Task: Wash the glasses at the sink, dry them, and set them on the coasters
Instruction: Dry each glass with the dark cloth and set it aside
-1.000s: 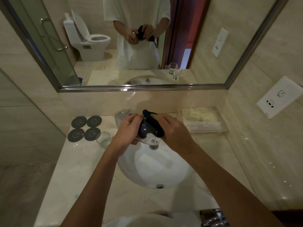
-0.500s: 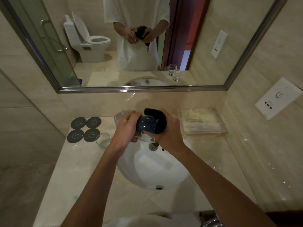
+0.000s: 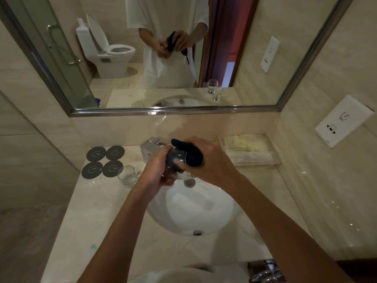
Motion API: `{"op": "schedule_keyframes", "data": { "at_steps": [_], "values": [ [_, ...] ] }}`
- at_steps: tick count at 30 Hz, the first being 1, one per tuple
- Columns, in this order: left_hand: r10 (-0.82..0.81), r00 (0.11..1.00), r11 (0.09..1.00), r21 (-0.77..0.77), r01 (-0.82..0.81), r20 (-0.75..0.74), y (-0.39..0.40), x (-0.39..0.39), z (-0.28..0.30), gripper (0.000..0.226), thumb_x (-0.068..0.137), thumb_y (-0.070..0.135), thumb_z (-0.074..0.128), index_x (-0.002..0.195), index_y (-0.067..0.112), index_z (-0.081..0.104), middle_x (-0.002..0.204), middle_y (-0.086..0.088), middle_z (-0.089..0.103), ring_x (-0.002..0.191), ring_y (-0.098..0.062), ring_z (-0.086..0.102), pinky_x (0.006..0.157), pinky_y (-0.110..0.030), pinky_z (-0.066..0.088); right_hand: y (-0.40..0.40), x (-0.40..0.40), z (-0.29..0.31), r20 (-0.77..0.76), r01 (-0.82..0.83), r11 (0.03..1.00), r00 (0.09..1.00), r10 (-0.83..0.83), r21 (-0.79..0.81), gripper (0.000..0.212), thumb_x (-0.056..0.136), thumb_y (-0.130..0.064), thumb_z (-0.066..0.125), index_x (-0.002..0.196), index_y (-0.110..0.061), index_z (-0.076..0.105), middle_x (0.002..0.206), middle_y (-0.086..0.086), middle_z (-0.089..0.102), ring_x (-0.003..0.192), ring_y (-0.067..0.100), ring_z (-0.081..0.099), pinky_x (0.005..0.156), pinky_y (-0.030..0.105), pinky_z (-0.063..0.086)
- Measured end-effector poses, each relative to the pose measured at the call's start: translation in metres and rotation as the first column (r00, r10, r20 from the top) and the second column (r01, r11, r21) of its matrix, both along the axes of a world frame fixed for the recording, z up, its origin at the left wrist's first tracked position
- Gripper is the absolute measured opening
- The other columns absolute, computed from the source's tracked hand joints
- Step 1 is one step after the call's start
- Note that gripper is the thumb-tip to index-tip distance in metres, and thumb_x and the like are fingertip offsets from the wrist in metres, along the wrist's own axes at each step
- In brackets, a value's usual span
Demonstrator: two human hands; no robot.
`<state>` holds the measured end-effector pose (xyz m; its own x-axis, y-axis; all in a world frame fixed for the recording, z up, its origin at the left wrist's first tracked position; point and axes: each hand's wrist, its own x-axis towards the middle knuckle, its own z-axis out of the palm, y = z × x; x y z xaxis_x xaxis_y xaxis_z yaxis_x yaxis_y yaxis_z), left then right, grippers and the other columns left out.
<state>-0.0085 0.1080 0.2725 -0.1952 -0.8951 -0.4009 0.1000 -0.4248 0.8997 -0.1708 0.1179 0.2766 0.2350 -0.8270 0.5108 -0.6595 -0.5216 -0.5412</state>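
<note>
four coasters (image 3: 104, 161) at 10 o'clock of the sink (image 3: 195, 209), bare. left hand (image 3: 157, 170) grips glass (image 3: 177, 162), axis lying sideways; right hand (image 3: 206, 160) fingers clamp dark cloth (image 3: 188, 152) into its mouth. left nearer coasters.

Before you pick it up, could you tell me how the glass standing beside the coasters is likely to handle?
The glass looks thin and clear, so probably fragile and light. Droplets on the counter around it suggest that it may be wet and slippery. It is short and stands upright, so it seems unlikely to tip, though on its side it would probably roll.
</note>
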Motion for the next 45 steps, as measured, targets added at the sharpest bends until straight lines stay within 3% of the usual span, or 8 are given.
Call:
{"op": "schedule_keyframes", "data": {
  "at_steps": [6,11,15,22,27,32,41,45],
  "values": [
    [0.142,0.988,0.968,-0.219,-0.126,0.062,0.005,-0.010,-0.002,0.039,0.103,0.041,0.039,0.109,0.010,0.062,0.083,-0.012,0.063,0.063,-0.017,0.058,0.045,-0.024,0.043,-0.007,0.007,0.003,0.295,0.027,0.940,0.946,-0.134,0.340,0.028,0.084,-0.020,0.077,0.112,-0.018,0.074,0.101,-0.006,0.074,0.094,0.001,0.066,0.080,0.013,0.051],
    [0.193,0.977,0.843,-0.525,-0.117,0.091,0.011,-0.009,-0.001,0.022,0.102,0.033,0.045,0.088,0.023,0.058,0.079,0.008,0.064,0.080,-0.008,0.065,0.071,-0.039,0.060,0.002,0.014,0.013,0.509,-0.197,0.614,0.769,-0.386,0.764,0.021,0.093,-0.029,0.067,0.112,-0.022,0.068,0.101,0.004,0.073,0.084,0.017,0.073,0.068,0.029,0.061],
    [0.161,0.978,0.686,-0.728,-0.014,0.133,0.009,-0.004,-0.005,0.014,0.095,0.032,0.047,0.095,0.021,0.057,0.087,0.005,0.061,0.084,-0.002,0.060,0.073,-0.015,0.050,0.008,0.020,0.013,0.632,-0.462,0.431,0.576,-0.519,0.775,0.041,0.092,-0.040,0.068,0.116,-0.007,0.066,0.093,0.016,0.073,0.066,0.028,0.070,0.054,0.032,0.054],
    [0.099,0.989,0.665,-0.747,0.017,0.111,0.005,-0.001,-0.017,0.023,0.096,0.031,0.045,0.117,0.026,0.054,0.108,-0.001,0.060,0.100,-0.011,0.060,0.085,-0.022,0.051,0.008,0.021,0.015,0.634,-0.199,0.679,0.604,-0.483,0.706,0.012,0.092,-0.021,0.068,0.102,-0.015,0.069,0.095,0.010,0.073,0.075,0.021,0.073,0.059,0.033,0.061],
    [0.059,0.993,0.955,-0.283,-0.087,-0.106,-0.005,0.002,-0.008,0.037,0.096,0.048,0.038,0.100,0.021,0.063,0.102,-0.004,0.067,0.100,-0.028,0.063,0.081,-0.044,0.053,0.002,0.003,0.009,0.307,0.118,0.931,0.923,-0.232,0.346,0.024,0.087,-0.017,0.071,0.110,-0.025,0.074,0.096,-0.014,0.072,0.090,-0.003,0.065,0.077,0.011,0.051],
    [-0.261,0.965,0.965,0.024,0.260,0.022,-0.005,0.010,-0.002,0.077,0.097,0.068,0.022,0.096,0.009,0.071,0.088,-0.021,0.068,0.072,-0.034,0.063,0.061,-0.037,0.052,0.005,0.001,0.011,-0.110,0.007,0.989,0.994,0.010,0.151,0.026,0.083,-0.026,0.064,0.107,-0.021,0.072,0.079,-0.007,0.073,0.065,0.010,0.064,0.063,0.019,0.050],
    [0.112,0.992,0.968,-0.230,-0.096,0.058,-0.006,-0.002,-0.019,0.046,0.104,0.026,0.035,0.089,-0.007,0.064,0.065,-0.015,0.054,0.058,-0.026,0.051,0.045,-0.026,0.036,0.008,0.021,-0.006,0.176,0.140,0.931,0.962,-0.209,0.338,0.032,0.087,-0.022,0.068,0.119,-0.026,0.069,0.100,-0.003,0.075,0.089,0.011,0.068,0.078,0.020,0.056],
    [0.290,0.952,0.825,-0.529,-0.198,0.096,-0.003,-0.007,-0.021,0.038,0.101,0.017,0.039,0.084,-0.011,0.059,0.073,-0.017,0.057,0.070,-0.020,0.055,0.064,-0.031,0.049,0.010,0.031,0.001,0.476,-0.085,0.621,0.725,-0.498,0.779,0.028,0.092,-0.023,0.064,0.119,-0.023,0.068,0.108,0.006,0.072,0.089,0.023,0.071,0.058,0.022,0.054]
  ]
}}
